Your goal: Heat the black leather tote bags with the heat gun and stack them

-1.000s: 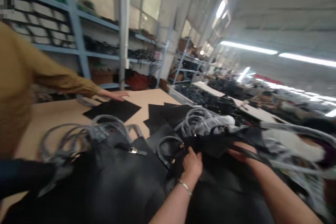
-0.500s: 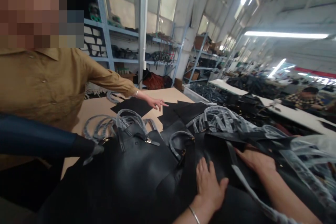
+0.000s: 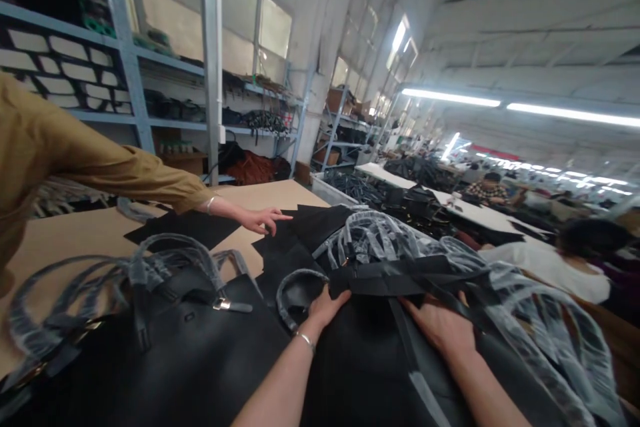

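My left hand [image 3: 326,310] and my right hand [image 3: 440,327] sit at the top of a black leather bag [image 3: 360,373], and a wide black leather strap [image 3: 380,280] runs between them. Both hands appear to grip that strap. Left of my left hand lies a black leather tote [image 3: 195,340] with a metal buckle [image 3: 225,304]. Its handles [image 3: 165,267] are wrapped in clear plastic film. A co-worker's hand [image 3: 263,219], in a mustard sleeve [image 3: 100,160], reaches over black leather panels [image 3: 183,227].
The panels and bags lie on a cardboard-covered table [image 3: 65,240]. Film-wrapped handles [image 3: 380,240] pile up ahead of my hands. Blue metal shelves [image 3: 125,60] stand behind. A seated person [image 3: 490,188] works at white tables stacked with dark goods, and another person [image 3: 560,267] is close at right.
My hands have moved up from the bag's surface to the strap, which is now lifted across the bag. The view has swung, and the dark sleeve at left is gone.
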A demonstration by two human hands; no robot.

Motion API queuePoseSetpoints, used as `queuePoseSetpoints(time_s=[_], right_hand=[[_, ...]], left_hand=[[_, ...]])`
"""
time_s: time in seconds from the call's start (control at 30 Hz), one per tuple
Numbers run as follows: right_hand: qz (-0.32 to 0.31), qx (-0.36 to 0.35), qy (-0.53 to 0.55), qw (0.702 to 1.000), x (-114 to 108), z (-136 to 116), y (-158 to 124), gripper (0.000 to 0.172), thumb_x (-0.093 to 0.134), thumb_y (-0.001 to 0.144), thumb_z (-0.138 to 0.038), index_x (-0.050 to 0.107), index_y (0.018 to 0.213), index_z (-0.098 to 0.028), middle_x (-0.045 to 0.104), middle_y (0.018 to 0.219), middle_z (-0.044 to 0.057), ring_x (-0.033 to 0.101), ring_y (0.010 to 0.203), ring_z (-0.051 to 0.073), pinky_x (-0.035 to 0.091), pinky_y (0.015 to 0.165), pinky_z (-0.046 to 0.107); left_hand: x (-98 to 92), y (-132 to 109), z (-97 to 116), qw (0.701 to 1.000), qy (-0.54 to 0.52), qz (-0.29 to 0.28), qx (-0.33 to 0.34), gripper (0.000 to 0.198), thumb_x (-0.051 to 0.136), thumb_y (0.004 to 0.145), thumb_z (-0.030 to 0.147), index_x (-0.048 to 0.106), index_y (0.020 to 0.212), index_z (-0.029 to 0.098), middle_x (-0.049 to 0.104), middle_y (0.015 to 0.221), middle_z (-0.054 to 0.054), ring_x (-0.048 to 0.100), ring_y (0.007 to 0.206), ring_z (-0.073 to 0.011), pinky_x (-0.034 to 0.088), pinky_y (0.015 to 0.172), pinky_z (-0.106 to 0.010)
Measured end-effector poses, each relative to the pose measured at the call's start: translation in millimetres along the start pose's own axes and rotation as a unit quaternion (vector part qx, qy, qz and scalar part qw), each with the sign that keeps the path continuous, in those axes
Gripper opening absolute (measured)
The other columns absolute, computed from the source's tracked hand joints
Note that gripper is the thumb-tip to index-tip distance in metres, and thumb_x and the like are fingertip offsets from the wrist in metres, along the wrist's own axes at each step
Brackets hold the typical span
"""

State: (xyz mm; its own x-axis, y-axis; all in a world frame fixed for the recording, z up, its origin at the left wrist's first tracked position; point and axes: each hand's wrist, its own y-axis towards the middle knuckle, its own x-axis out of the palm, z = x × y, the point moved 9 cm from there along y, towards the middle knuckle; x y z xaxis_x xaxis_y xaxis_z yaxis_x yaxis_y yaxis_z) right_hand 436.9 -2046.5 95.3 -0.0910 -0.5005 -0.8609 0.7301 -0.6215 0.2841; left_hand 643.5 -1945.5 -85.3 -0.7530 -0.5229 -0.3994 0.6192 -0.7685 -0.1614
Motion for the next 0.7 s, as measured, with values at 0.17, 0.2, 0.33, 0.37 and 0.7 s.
queuePoseSetpoints(time_s=[0.17,0.2,0.33,0.37,0.7], right_hand=[[-0.018,0.018,-0.009,1.0,8.0,11.5,-20.2,0.043,0.044,0.094,-0.047,0.076,0.111,-0.024,0.074,0.109,0.016,0.063,0.11,0.039,0.033,0.105,0.062],[-0.026,0.009,-0.012,1.0,9.0,12.0,-26.5,0.037,0.046,0.094,-0.042,0.075,0.113,-0.03,0.074,0.109,0.014,0.063,0.11,0.039,0.033,0.104,0.063],[-0.049,-0.018,-0.026,0.998,11.9,18.6,-57.1,0.039,0.048,0.09,-0.027,0.072,0.116,-0.044,0.074,0.109,0.011,0.061,0.113,0.04,0.03,0.105,0.066],[-0.05,-0.019,-0.022,0.998,12.1,21.5,-65.4,0.04,0.049,0.089,-0.025,0.072,0.116,-0.044,0.074,0.109,0.011,0.061,0.113,0.039,0.028,0.106,0.066],[0.019,0.018,0.054,0.998,3.2,61.9,-165.3,0.03,0.052,0.082,-0.036,0.08,0.09,-0.026,0.075,0.085,0.013,0.066,0.097,0.038,0.042,0.099,0.058]], left_hand=[[40.9,3.6,-0.9,0.997,-0.04,-0.064,0.034,0.063,0.052,0.08,0.068,0.067,0.121,0.022,0.072,0.121,-0.004,0.062,0.118,-0.0325,0.048,0.1,-0.038],[46.3,1.1,-1.9,0.997,-0.033,-0.066,0.033,0.062,0.052,0.08,0.067,0.068,0.119,0.022,0.073,0.119,-0.004,0.062,0.118,-0.0326,0.049,0.099,-0.038],[57.8,-18.8,0.0,0.997,0.002,-0.066,0.026,0.061,0.052,0.081,0.065,0.068,0.119,0.021,0.071,0.121,-0.007,0.062,0.118,-0.0322,0.048,0.098,-0.036],[59.3,-26.0,2.6,0.997,0.011,-0.069,0.028,0.06,0.051,0.082,0.065,0.068,0.119,0.022,0.071,0.122,-0.008,0.062,0.117,-0.0322,0.048,0.097,-0.036],[78.5,-115.3,19.4,0.996,0.053,-0.074,0.023,0.059,0.051,0.084,0.065,0.06,0.128,0.028,0.061,0.138,-0.006,0.062,0.119,-0.0288,0.049,0.097,-0.035]])
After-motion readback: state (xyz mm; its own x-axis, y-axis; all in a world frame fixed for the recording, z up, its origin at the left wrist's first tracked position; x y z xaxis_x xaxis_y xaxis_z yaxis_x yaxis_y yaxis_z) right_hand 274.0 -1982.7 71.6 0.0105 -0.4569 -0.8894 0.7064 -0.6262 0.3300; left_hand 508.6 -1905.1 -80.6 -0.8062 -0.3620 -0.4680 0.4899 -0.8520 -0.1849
